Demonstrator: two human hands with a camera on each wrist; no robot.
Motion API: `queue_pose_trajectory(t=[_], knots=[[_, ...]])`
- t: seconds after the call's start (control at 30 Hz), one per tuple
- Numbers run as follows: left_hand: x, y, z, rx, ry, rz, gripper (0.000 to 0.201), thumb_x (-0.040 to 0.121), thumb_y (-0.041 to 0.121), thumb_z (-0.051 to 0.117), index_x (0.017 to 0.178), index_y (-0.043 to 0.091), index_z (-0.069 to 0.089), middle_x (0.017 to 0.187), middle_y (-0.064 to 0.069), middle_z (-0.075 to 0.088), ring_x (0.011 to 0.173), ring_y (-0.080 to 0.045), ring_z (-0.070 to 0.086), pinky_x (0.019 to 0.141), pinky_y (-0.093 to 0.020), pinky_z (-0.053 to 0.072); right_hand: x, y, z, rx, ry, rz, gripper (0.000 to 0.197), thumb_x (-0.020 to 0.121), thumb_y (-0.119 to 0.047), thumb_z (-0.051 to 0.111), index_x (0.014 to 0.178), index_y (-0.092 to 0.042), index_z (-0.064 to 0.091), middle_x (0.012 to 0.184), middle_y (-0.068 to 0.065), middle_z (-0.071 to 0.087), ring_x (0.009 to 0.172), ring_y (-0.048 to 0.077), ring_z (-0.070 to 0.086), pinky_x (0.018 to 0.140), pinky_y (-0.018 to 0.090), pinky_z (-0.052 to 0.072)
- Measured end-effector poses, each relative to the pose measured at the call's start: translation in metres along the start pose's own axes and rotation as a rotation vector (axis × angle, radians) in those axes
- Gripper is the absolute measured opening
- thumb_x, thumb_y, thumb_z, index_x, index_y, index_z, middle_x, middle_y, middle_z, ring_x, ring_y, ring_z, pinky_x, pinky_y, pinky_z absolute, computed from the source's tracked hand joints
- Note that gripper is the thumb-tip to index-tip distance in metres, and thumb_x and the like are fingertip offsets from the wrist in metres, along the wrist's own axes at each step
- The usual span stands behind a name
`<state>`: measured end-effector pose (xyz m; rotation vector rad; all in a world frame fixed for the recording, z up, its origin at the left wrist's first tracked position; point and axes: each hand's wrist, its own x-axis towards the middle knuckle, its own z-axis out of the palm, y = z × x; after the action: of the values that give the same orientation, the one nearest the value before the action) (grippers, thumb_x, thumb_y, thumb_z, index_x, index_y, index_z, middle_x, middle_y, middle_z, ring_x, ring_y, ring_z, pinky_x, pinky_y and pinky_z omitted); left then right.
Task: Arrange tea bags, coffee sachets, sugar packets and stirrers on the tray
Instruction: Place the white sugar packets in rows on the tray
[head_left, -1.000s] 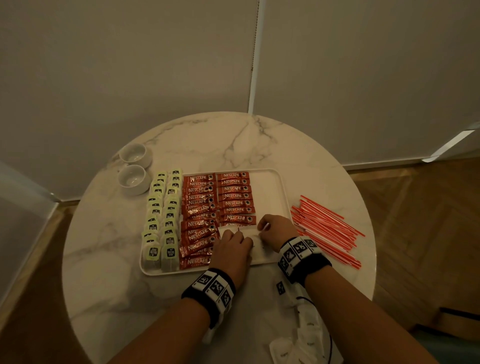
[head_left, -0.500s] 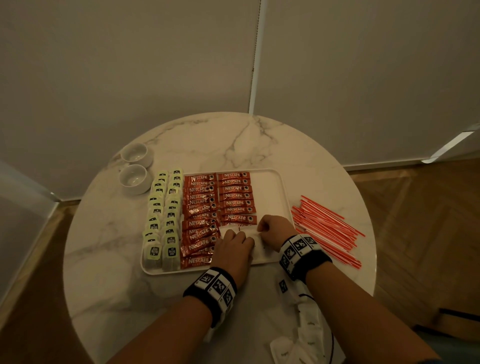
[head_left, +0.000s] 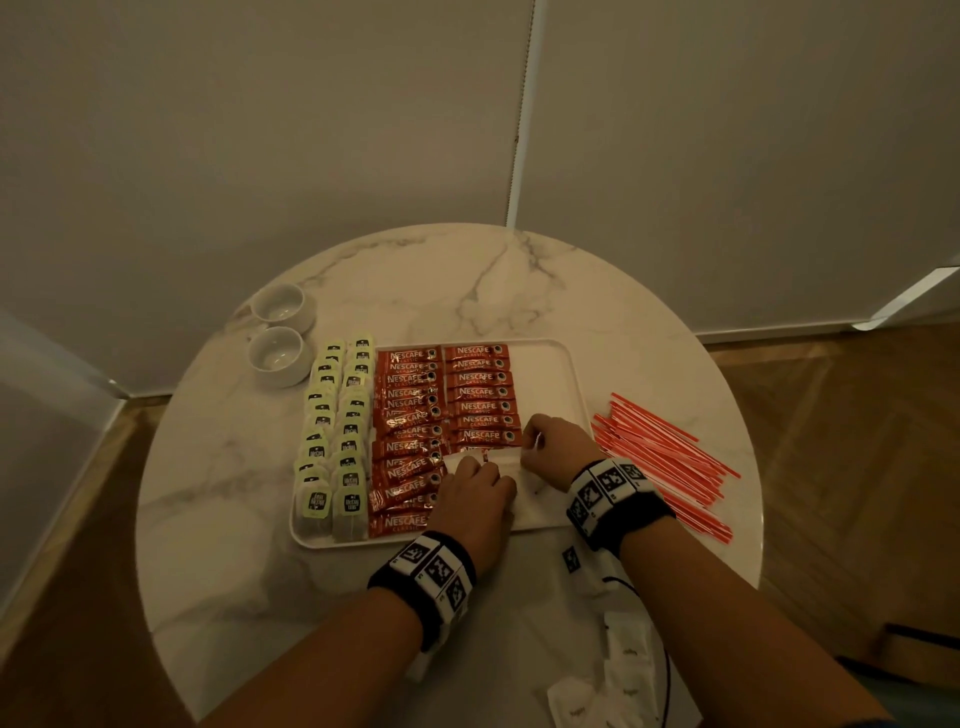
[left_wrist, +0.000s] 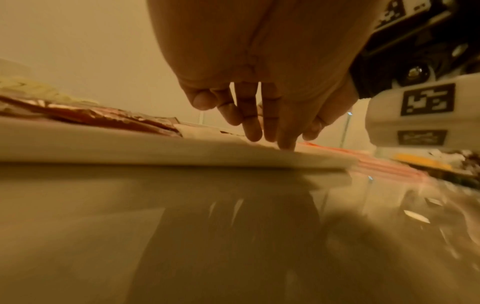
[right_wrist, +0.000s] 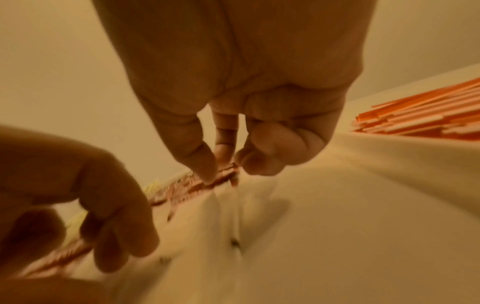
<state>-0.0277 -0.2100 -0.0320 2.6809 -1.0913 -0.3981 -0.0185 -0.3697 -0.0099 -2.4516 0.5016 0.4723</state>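
Observation:
A white tray (head_left: 550, 384) holds two columns of green tea bags (head_left: 337, 431) and two columns of red coffee sachets (head_left: 415, 410). White sugar packets (head_left: 506, 462) lie in its near right part. My left hand (head_left: 475, 491) presses on them with straight fingers (left_wrist: 255, 127). My right hand (head_left: 550, 449) sits just right of it. Its thumb and forefinger (right_wrist: 226, 164) pinch the right end of the nearest coffee sachet (right_wrist: 223, 172), where it meets the sugar packets; the other fingers are curled. Orange stirrers (head_left: 665, 457) lie on the table to the right of the tray.
The round marble table (head_left: 467, 291) stands against a pale wall. Two white cups (head_left: 278, 353) are at the back left. Loose white sugar packets (head_left: 628, 670) and a thin black cable lie near the front edge, under my right forearm.
Both hands stay at the near right of the tray. Only the fingers shift slightly on the packets.

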Motion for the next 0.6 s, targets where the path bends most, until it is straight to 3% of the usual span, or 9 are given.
queue_pose_trajectory(t=[0.07, 0.13, 0.23, 0.33, 0.5, 0.6], knots=[[0.0, -0.006, -0.005, -0.077, 0.081, -0.028, 0.026, 0.095, 0.032, 0.045, 0.117, 0.024, 0.055, 0.122, 0.005, 0.051, 0.114, -0.018, 0.038, 0.094, -0.034, 0.037, 0.001, -0.004, -0.004, 0.026, 0.035, -0.001, 0.007, 0.083, -0.015, 0.06, 0.087, -0.017, 0.055, 0.084, -0.002, 0.057, 0.071, 0.012, 0.052, 0.057, 0.021, 0.037], [0.0, -0.016, -0.011, -0.128, 0.167, -0.058, 0.022, 0.093, 0.032, 0.05, 0.112, 0.025, 0.057, 0.118, 0.007, 0.052, 0.11, -0.015, 0.039, 0.092, -0.03, 0.038, 0.002, -0.008, -0.005, 0.001, 0.052, -0.013, 0.007, 0.084, -0.015, 0.06, 0.089, -0.017, 0.057, 0.086, -0.002, 0.059, 0.072, 0.012, 0.053, 0.057, 0.02, 0.037], [-0.003, -0.029, -0.016, -0.164, 0.206, -0.104, 0.021, 0.088, 0.033, 0.058, 0.107, 0.024, 0.056, 0.112, 0.008, 0.052, 0.103, -0.012, 0.044, 0.088, -0.027, 0.04, 0.002, -0.009, -0.004, -0.016, 0.056, -0.007, 0.011, 0.084, -0.017, 0.06, 0.095, -0.017, 0.058, 0.095, 0.0, 0.058, 0.08, 0.014, 0.055, 0.067, 0.023, 0.04], [-0.009, -0.033, -0.012, -0.187, 0.127, -0.126, 0.028, 0.085, 0.033, 0.063, 0.11, 0.023, 0.054, 0.113, 0.007, 0.049, 0.1, -0.011, 0.046, 0.089, -0.027, 0.043, -0.008, -0.006, 0.001, -0.009, 0.076, -0.034, 0.017, 0.084, -0.027, 0.063, 0.099, -0.021, 0.056, 0.103, -0.001, 0.051, 0.089, 0.014, 0.052, 0.074, 0.024, 0.04], [-0.01, -0.035, -0.002, -0.159, 0.091, -0.067, 0.027, 0.089, 0.026, 0.058, 0.114, 0.02, 0.054, 0.117, 0.005, 0.047, 0.106, -0.013, 0.045, 0.094, -0.026, 0.041, -0.04, -0.003, 0.03, -0.218, 0.009, -0.174, 0.05, 0.08, -0.037, 0.069, 0.124, -0.031, 0.047, 0.134, -0.006, 0.036, 0.123, 0.016, 0.033, 0.103, 0.031, 0.04], [-0.01, -0.035, 0.0, -0.139, 0.105, -0.047, 0.027, 0.09, 0.025, 0.057, 0.116, 0.018, 0.055, 0.119, 0.003, 0.047, 0.108, -0.013, 0.045, 0.095, -0.027, 0.041, -0.046, 0.002, 0.04, -0.277, 0.015, -0.211, 0.048, 0.085, -0.032, 0.064, 0.13, -0.029, 0.046, 0.142, -0.005, 0.033, 0.127, 0.018, 0.031, 0.106, 0.031, 0.037]])
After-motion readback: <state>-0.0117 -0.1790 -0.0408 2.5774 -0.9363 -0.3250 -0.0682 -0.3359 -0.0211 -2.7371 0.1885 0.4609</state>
